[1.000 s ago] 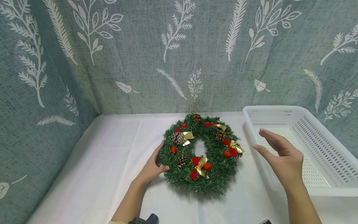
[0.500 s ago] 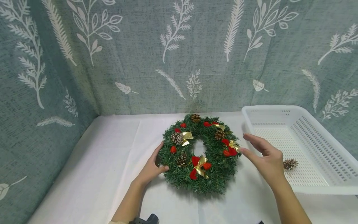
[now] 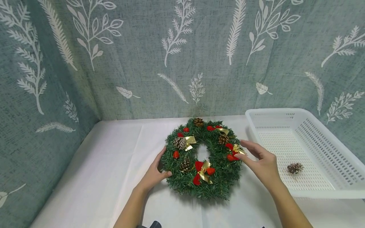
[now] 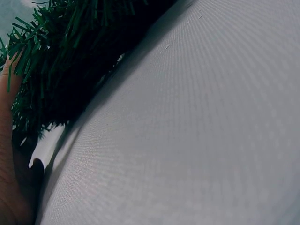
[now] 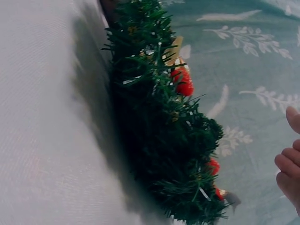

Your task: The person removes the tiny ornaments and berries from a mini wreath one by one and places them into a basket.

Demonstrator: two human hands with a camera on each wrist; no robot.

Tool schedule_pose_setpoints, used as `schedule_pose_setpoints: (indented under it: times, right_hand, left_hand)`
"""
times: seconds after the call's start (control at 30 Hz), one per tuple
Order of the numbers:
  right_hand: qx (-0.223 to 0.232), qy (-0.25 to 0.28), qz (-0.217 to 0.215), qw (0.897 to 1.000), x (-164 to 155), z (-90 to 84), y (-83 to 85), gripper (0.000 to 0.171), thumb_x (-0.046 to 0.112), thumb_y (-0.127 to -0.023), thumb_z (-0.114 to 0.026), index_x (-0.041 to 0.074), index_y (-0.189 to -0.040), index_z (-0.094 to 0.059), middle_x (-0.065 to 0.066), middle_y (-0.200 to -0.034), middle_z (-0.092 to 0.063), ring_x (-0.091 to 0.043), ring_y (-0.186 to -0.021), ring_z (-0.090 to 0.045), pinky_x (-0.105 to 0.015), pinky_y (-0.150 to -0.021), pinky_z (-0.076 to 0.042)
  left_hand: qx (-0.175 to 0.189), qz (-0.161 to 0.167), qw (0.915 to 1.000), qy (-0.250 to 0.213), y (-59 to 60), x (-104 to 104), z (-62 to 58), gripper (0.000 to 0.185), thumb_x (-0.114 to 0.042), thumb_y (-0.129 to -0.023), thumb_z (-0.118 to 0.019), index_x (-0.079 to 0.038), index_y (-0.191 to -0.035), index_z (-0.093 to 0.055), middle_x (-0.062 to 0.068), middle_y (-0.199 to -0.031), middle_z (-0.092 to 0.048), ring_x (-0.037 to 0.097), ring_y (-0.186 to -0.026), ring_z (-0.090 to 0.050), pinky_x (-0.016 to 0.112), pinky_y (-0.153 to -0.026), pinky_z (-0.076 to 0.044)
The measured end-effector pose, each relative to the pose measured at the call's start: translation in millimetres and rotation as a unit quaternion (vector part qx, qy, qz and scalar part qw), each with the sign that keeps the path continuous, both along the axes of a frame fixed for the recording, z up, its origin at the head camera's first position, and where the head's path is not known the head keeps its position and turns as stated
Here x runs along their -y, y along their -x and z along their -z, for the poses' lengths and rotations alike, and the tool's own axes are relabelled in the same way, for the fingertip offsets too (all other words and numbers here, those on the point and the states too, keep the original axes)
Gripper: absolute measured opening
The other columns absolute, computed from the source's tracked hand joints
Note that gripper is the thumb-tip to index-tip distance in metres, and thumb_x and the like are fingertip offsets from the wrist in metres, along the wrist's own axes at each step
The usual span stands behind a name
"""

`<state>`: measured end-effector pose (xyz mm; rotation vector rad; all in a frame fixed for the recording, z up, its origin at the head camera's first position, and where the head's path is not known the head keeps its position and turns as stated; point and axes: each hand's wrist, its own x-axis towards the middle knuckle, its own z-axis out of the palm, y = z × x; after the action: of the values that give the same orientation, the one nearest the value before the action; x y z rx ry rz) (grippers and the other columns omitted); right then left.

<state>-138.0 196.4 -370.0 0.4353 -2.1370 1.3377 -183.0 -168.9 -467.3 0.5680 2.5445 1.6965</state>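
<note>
A green wreath (image 3: 218,158) lies on the white cloth, trimmed with pine cones, red berries and red-and-gold bows. My left hand (image 3: 152,174) holds its left side, thumb at the near edge and fingers around the outer rim; greenery hides some fingertips. In the left wrist view, part of that hand (image 4: 7,93) shows against the needles. My right hand (image 3: 263,164) reaches to the opposite side, thumb and index spread at the right-hand bow (image 3: 238,149). The right wrist view has the wreath (image 5: 150,108) in the middle and the right hand's fingers (image 5: 290,164) apart from it.
A white perforated plastic basket (image 3: 328,193) stands to the right, with a small brown pine cone (image 3: 295,168) inside. Behind the table (image 3: 114,152) hangs a grey-green curtain (image 3: 142,104) with white leaf patterns, which also runs along the left side.
My right hand has moved left from over the basket's edge to the wreath's right-hand bow, uncovering the pine cone in the basket. The left hand keeps its place on the wreath.
</note>
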Motion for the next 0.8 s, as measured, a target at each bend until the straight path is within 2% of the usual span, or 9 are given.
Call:
schedule_pose_setpoints:
  times: [0.27, 0.5, 0.57, 0.67, 0.8]
  right_hand:
    - [0.037, -0.018, 0.000, 0.999, 6.3, 5.2, -0.3, 0.044, 0.001, -0.071, -0.081, 0.003, -0.113, -0.067, -0.011, -0.111, -0.069, 0.009, -0.102, -0.059, -0.008, -0.088, -0.045]
    - [0.058, -0.034, -0.002, 0.998, 9.2, 14.9, 3.4, 0.044, 0.008, -0.074, -0.080, 0.002, -0.115, -0.066, -0.011, -0.112, -0.069, 0.012, -0.101, -0.057, -0.006, -0.088, -0.043]
    - [0.056, -0.041, -0.001, 0.998, 9.7, 18.2, 5.5, 0.044, 0.008, -0.073, -0.081, 0.002, -0.114, -0.066, -0.012, -0.111, -0.069, 0.007, -0.100, -0.060, -0.007, -0.087, -0.044]
    - [0.057, -0.053, 0.001, 0.997, 10.5, 22.3, 8.5, 0.043, 0.008, -0.073, -0.081, 0.001, -0.114, -0.066, -0.014, -0.109, -0.069, -0.010, -0.098, -0.066, -0.011, -0.084, -0.048]
    - [0.081, -0.067, 0.003, 0.994, 10.6, 26.0, 11.1, 0.041, 0.011, -0.077, -0.079, 0.002, -0.115, -0.066, -0.013, -0.109, -0.069, -0.027, -0.097, -0.066, -0.020, -0.082, -0.053]
  left_hand:
    - [0.007, -0.002, 1.0000, -0.002, -0.7, 0.9, 0.9, 0.105, -0.063, -0.072, -0.070, -0.029, -0.153, -0.013, 0.004, -0.160, -0.010, 0.039, -0.144, -0.007, 0.069, -0.107, -0.009]
    - [0.008, -0.002, 1.0000, 0.000, -0.3, 0.7, 0.9, 0.105, -0.063, -0.072, -0.070, -0.029, -0.153, -0.013, 0.004, -0.160, -0.010, 0.039, -0.144, -0.007, 0.069, -0.107, -0.009]
    - [0.008, -0.002, 1.0000, 0.003, -0.5, 0.5, 0.5, 0.105, -0.064, -0.072, -0.070, -0.029, -0.153, -0.013, 0.004, -0.160, -0.010, 0.039, -0.144, -0.006, 0.069, -0.107, -0.009]
    - [0.009, -0.004, 0.9999, 0.005, -0.2, 0.5, 0.7, 0.104, -0.063, -0.071, -0.070, -0.030, -0.153, -0.014, 0.005, -0.159, -0.010, 0.039, -0.144, -0.007, 0.069, -0.107, -0.009]
    - [0.012, -0.004, 0.9999, 0.002, 0.4, 0.5, 0.4, 0.105, -0.063, -0.071, -0.071, -0.030, -0.153, -0.014, 0.005, -0.159, -0.010, 0.039, -0.144, -0.007, 0.069, -0.107, -0.009]
